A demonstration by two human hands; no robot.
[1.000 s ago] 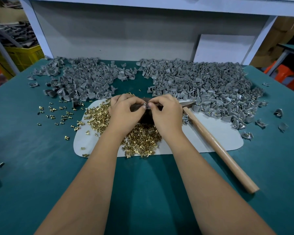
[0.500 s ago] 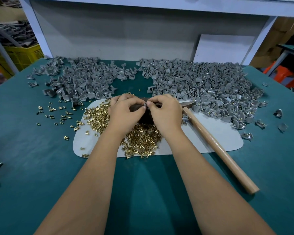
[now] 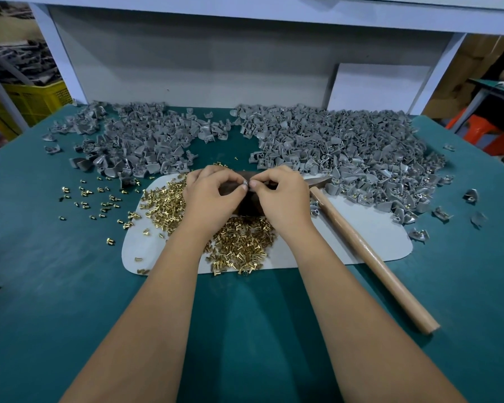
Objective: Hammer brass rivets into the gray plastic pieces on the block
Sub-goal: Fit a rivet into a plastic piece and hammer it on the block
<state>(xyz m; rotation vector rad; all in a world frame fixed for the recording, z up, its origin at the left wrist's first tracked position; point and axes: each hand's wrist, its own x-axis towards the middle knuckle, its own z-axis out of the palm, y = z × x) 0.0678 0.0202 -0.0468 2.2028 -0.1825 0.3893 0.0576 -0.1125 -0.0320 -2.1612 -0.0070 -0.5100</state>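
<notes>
My left hand (image 3: pixel 213 197) and my right hand (image 3: pixel 280 196) meet fingertip to fingertip over a dark block (image 3: pixel 249 203), which they mostly hide. Between the fingertips both hands pinch a small gray plastic piece (image 3: pixel 245 183). Whether a rivet is in it is too small to tell. Loose brass rivets (image 3: pixel 240 245) lie heaped on a white mat (image 3: pixel 361 242) below and left of the hands. A hammer with a wooden handle (image 3: pixel 370 257) lies on the mat to the right, its head beside my right hand.
Two large heaps of gray plastic pieces, one (image 3: pixel 140 144) at the back left and one (image 3: pixel 346 152) at the back right, cover the green table (image 3: pixel 245 330). Scattered rivets (image 3: pixel 99 199) dot the table on the left. A white shelf frame and panel stand behind.
Both hands stay over the block with only slight fingertip movement on the gray piece. The hammer has not moved.
</notes>
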